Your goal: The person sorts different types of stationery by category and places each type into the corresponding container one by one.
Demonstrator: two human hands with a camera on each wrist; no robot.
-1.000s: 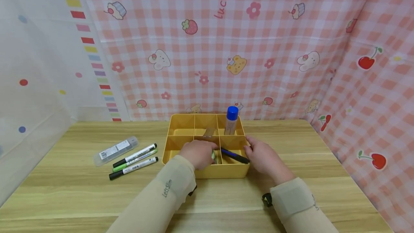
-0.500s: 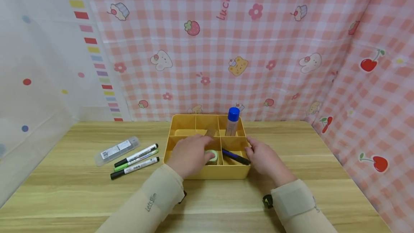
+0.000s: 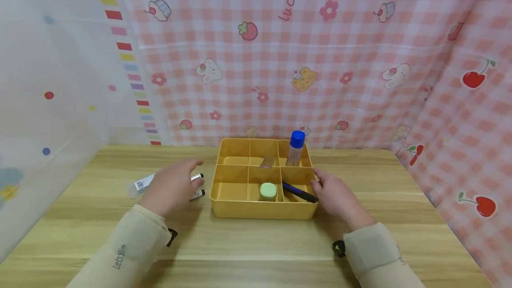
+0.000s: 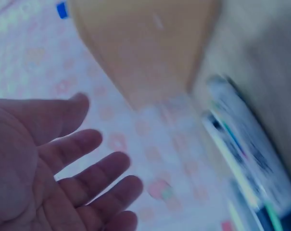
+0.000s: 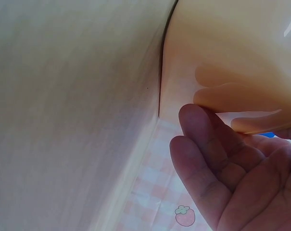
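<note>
My left hand [image 3: 172, 186] hovers over the left side of the table with fingers spread and nothing in them. Beneath it, partly covered, lie whiteboard markers [image 3: 198, 194] and a clear plastic case [image 3: 142, 184]; the left wrist view shows the markers [image 4: 253, 144] blurred. A yellow divided organizer box [image 3: 264, 210] stands in the middle. My right hand [image 3: 338, 194] grips its right wall, thumb at the rim and fingers [image 5: 196, 120] along the outside. Inside the box are a pale green round piece [image 3: 268, 191], a black and blue pen [image 3: 299, 192] and a blue-capped glue stick [image 3: 295, 150].
A small brownish see-through piece [image 3: 267, 162] lies in the back middle compartment. Wood-grain table [image 3: 248, 252] surrounds the box. Pink checked cloth [image 3: 256, 57] hangs behind and to the right, with white dotted cloth [image 3: 48, 79] at the left.
My left hand has left the box's front middle compartment and moved left over the markers, uncovering the pale green piece. My right hand stays at the box's right wall. The head view has shifted slightly.
</note>
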